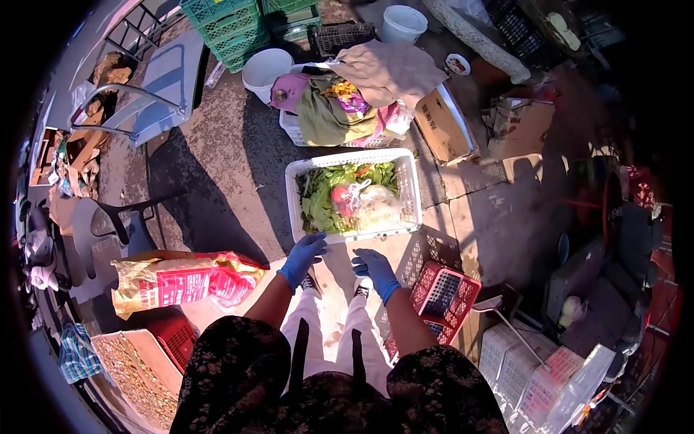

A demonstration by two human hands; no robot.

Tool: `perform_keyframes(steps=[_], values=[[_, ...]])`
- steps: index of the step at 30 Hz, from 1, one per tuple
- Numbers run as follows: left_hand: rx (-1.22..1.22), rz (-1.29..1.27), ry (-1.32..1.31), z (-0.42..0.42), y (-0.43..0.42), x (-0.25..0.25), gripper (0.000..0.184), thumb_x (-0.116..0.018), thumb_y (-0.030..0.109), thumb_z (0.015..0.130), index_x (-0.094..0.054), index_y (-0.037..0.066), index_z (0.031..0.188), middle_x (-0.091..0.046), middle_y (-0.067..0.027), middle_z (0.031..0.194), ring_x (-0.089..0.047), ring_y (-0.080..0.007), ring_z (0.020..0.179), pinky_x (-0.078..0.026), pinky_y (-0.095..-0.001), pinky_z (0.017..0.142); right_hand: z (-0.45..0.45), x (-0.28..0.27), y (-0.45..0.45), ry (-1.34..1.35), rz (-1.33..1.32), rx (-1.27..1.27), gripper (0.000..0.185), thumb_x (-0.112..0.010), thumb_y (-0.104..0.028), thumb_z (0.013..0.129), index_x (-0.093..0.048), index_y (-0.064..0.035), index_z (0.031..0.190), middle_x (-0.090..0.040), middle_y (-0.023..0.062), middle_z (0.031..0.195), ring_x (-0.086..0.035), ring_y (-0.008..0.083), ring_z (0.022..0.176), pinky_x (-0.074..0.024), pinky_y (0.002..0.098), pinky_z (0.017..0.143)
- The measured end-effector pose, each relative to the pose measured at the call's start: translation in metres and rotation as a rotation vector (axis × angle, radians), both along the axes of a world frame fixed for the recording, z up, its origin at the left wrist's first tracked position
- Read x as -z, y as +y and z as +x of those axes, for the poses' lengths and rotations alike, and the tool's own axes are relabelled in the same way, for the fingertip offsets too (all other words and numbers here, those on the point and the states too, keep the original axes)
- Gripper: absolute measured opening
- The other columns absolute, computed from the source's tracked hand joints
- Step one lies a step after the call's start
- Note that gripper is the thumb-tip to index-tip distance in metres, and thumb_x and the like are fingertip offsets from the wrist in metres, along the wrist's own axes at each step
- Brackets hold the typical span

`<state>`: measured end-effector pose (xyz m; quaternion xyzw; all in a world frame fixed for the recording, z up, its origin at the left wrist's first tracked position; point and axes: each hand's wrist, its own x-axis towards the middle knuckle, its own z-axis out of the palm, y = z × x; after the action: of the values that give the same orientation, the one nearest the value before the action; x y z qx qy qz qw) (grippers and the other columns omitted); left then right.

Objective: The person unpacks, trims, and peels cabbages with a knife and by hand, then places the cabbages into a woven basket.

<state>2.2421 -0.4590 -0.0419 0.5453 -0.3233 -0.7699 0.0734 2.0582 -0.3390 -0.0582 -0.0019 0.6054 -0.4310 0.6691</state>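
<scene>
My left hand [304, 259], in a blue glove, is just in front of the near left corner of a white plastic basket [293, 189]. Its fingers are stretched out and it holds nothing. To its right, my right hand [375, 270], also gloved in blue, is open below the basket's near rim, palm turned inward. Inside the basket lie leafy greens [316, 200], a tied clear bag with something red [347, 200], and a pale bagged bundle [378, 207] whose contents I cannot make out.
Behind stands another crate heaped with cloths [325, 116], beside a white bucket [266, 71] and a cardboard box [442, 126]. A printed sack [184, 283] lies at left, a red crate [450, 298] at right. Green crates [230, 32] are stacked at the back.
</scene>
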Motion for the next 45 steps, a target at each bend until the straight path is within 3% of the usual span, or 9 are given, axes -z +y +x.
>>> perform_keyframes(steps=[6, 11, 16, 24, 33, 36, 40, 42, 45], values=[[-0.024, -0.017, 0.079, 0.037, -0.01, -0.068, 0.038, -0.056, 0.026, 0.088, -0.054, 0.01, 0.122, -0.061, -0.0017, 0.101, -0.057, -0.0117, 0.089, -0.044, -0.0264, 0.078, 0.066, -0.081, -0.029, 0.073, -0.032, -0.194, 0.029, -0.055, -0.031, 0.09, -0.061, -0.0063, 0.104, -0.064, 0.0044, 0.084, -0.06, 0.0122, 0.068, -0.0499, 0.0252, 0.062], [-0.025, -0.002, 0.12, 0.074, 0.007, -0.089, 0.035, -0.056, 0.021, 0.088, -0.055, 0.009, 0.121, -0.063, -0.0024, 0.096, -0.059, -0.0123, 0.084, -0.047, -0.0262, 0.075, 0.096, -0.092, -0.021, 0.043, -0.063, -0.234, 0.034, -0.057, -0.032, 0.089, -0.059, -0.0058, 0.11, -0.064, 0.0052, 0.088, -0.061, 0.0118, 0.069, -0.0516, 0.0251, 0.064], [0.032, 0.047, 0.177, 0.097, 0.017, -0.101, 0.038, -0.058, 0.024, 0.086, -0.054, 0.007, 0.119, -0.061, -0.0044, 0.104, -0.057, -0.0157, 0.092, -0.045, -0.0303, 0.078, 0.11, -0.108, -0.023, 0.084, -0.028, -0.326, 0.033, -0.054, -0.035, 0.09, -0.059, -0.0067, 0.106, -0.063, 0.0042, 0.087, -0.061, 0.0124, 0.069, -0.0513, 0.0262, 0.064], [0.092, -0.03, 0.219, 0.082, 0.014, -0.157, 0.036, -0.055, 0.024, 0.088, -0.053, 0.009, 0.121, -0.061, -0.0044, 0.105, -0.057, -0.0151, 0.093, -0.044, -0.0302, 0.079, 0.112, -0.16, -0.03, 0.125, -0.174, -0.227, 0.03, -0.052, -0.033, 0.091, -0.06, -0.0061, 0.1, -0.063, 0.0033, 0.083, -0.059, 0.0105, 0.067, -0.0494, 0.0241, 0.061], [0.236, -0.063, 0.215, 0.034, 0.039, -0.222, 0.037, -0.054, 0.026, 0.089, -0.052, 0.007, 0.121, -0.061, -0.0046, 0.107, -0.059, -0.0176, 0.092, -0.043, -0.0309, 0.081, 0.077, -0.18, 0.015, 0.158, -0.272, -0.205, 0.037, -0.048, -0.034, 0.092, -0.054, -0.0074, 0.118, -0.062, 0.005, 0.09, -0.061, 0.0115, 0.069, -0.0501, 0.0231, 0.059], [0.289, -0.077, 0.188, 0.003, 0.056, -0.214, 0.043, -0.056, 0.027, 0.087, -0.049, 0.011, 0.126, -0.057, -0.0046, 0.112, -0.056, -0.0184, 0.097, -0.043, -0.034, 0.082, 0.048, -0.188, 0.039, 0.173, -0.283, -0.19, 0.041, -0.048, -0.034, 0.093, -0.049, -0.0094, 0.126, -0.061, 0.0056, 0.092, -0.059, 0.0107, 0.069, -0.0497, 0.0234, 0.061], [0.354, -0.135, 0.121, -0.054, 0.086, -0.209, 0.052, -0.054, 0.029, 0.087, -0.04, 0.016, 0.135, -0.05, -0.0047, 0.121, -0.049, -0.0208, 0.107, -0.041, -0.0385, 0.085, -0.011, -0.188, 0.075, 0.498, -0.409, -0.202, 0.046, -0.05, -0.032, 0.092, -0.044, -0.0095, 0.132, -0.06, 0.0073, 0.095, -0.058, 0.0118, 0.07, -0.0496, 0.0255, 0.062], [0.374, -0.143, 0.13, -0.091, 0.103, -0.204, 0.055, -0.054, 0.03, 0.087, -0.037, 0.016, 0.137, -0.049, -0.0043, 0.122, -0.048, -0.0207, 0.108, -0.041, -0.0391, 0.086, -0.05, -0.177, 0.095, 0.485, -0.446, -0.182, 0.048, -0.052, -0.035, 0.091, -0.046, -0.0076, 0.13, -0.061, 0.0064, 0.098, -0.058, 0.0125, 0.076, -0.0497, 0.0268, 0.067], [0.436, -0.161, 0.186, -0.164, 0.133, -0.221, 0.057, -0.052, 0.031, 0.089, -0.033, 0.016, 0.14, -0.047, -0.0041, 0.126, -0.05, -0.0206, 0.11, -0.042, -0.0398, 0.087, -0.123, -0.218, 0.126, 0.381, -0.357, -0.185, 0.051, -0.052, -0.038, 0.091, -0.045, -0.0073, 0.13, -0.061, 0.007, 0.105, -0.059, 0.0133, 0.08, -0.0497, 0.0275, 0.071]])
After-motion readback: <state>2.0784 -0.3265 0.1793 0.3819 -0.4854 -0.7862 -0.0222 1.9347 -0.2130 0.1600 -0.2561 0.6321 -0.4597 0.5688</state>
